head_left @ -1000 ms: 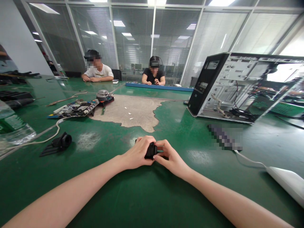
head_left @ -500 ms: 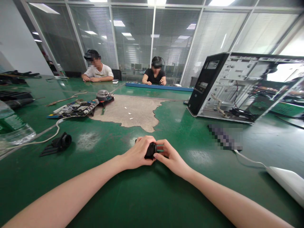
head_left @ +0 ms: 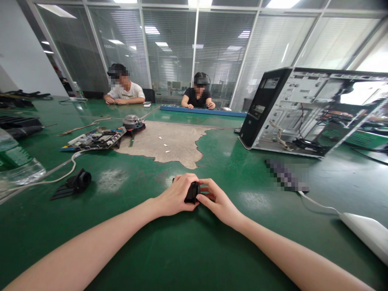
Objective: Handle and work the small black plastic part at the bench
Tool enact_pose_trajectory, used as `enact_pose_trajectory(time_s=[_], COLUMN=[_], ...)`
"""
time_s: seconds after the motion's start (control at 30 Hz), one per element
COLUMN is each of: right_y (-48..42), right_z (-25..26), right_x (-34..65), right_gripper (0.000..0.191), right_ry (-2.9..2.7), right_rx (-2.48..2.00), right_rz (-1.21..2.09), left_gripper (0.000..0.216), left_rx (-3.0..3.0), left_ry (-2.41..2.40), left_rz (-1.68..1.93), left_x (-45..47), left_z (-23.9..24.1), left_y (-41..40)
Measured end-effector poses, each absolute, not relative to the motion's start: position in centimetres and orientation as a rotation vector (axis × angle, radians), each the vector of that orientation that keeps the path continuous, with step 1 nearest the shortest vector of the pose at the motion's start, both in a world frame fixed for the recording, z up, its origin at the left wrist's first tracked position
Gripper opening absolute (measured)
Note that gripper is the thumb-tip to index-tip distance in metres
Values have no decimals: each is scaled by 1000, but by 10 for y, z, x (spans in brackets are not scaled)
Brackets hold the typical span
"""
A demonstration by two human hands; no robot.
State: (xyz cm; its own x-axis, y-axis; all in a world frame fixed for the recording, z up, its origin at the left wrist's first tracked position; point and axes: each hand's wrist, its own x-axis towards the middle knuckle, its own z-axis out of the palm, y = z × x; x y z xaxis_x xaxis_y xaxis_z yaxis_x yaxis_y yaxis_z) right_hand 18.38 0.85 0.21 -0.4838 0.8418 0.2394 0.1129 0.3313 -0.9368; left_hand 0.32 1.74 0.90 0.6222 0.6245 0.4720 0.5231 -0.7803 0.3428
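Note:
My left hand (head_left: 176, 195) and my right hand (head_left: 217, 200) meet at the middle of the green table (head_left: 182, 250). Both are closed around a small black part (head_left: 192, 192) that rests on the tabletop. The fingers of my left hand curl over its left side and top. My right hand pinches its right side with thumb and fingertips. Most of the part is hidden under the fingers.
An open computer case (head_left: 306, 111) stands at the right. A circuit board (head_left: 95, 138) and a fan (head_left: 132, 121) lie at the far left, a black bracket (head_left: 75, 183) and white cable (head_left: 57, 171) nearer. A white device (head_left: 365, 232) lies at right. Two people sit at the far end.
My hands have stayed on the black part with only slight finger shifts. The person in the black shirt at the far end has moved their hands.

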Motion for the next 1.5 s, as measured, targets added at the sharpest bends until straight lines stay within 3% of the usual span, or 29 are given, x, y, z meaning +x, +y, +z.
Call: enact_pose_trajectory(time_s=[0.37, 0.57, 0.93, 1.17, 1.5], right_y=[8, 8, 8, 7, 8], right_z=[-1, 3, 1, 4, 1], right_x=[184, 184, 184, 185, 184], right_gripper=[21, 32, 18, 31, 19], right_ry=[-1843, -1832, -1807, -1831, -1833], right_rx=[-790, -862, -780, -858, -778], right_rz=[1128, 1200, 1184, 1213, 1143], left_gripper=[56, 55, 54, 54, 55], left_rx=[2671, 2666, 2668, 2655, 2666], left_ry=[954, 963, 959, 971, 955], left_rz=[866, 874, 881, 878, 869], left_x=[4, 4, 4, 3, 4], left_z=[9, 9, 9, 11, 10], left_y=[17, 18, 17, 17, 17])
